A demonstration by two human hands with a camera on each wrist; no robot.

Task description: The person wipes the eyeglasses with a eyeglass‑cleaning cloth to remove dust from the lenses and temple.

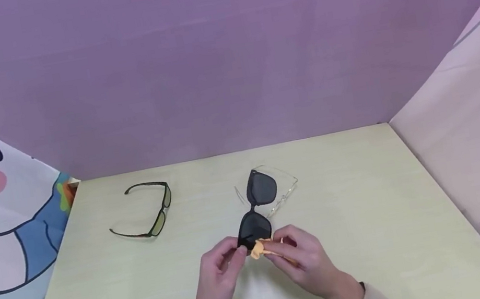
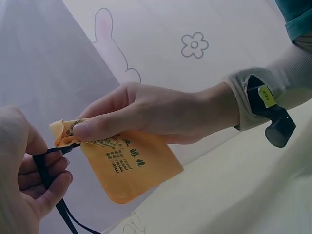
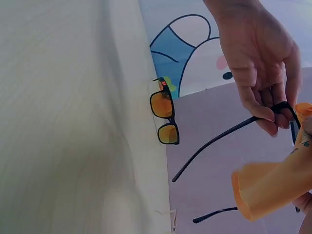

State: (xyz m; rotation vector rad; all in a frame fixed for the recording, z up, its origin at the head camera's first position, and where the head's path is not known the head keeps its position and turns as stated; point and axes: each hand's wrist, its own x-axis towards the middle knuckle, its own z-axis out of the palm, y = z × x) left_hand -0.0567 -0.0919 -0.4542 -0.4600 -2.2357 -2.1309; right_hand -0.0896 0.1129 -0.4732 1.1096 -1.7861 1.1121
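Note:
Black sunglasses [image 1: 261, 188] with dark lenses hang over the table, tilted away from me. My left hand [image 1: 218, 276] pinches them at their near end, by the hinge corner; in the right wrist view one temple arm [image 3: 214, 140] stretches out from its fingers. Between the thumb and fingers of my right hand [image 1: 305, 259] is an orange cleaning cloth [image 2: 131, 168] with dark printed characters. The cloth is bunched against the near corner of the frame, and its loose part drapes below in the left wrist view.
Dark-framed glasses with yellowish lenses [image 1: 158, 223] lie on the table [image 1: 365, 213] at the left, temples unfolded. Thin clear-framed glasses [image 1: 284, 198] lie behind the sunglasses, partly covered by them. A purple backdrop [image 1: 207, 70] rises at the table's far edge, with printed cloth on both sides.

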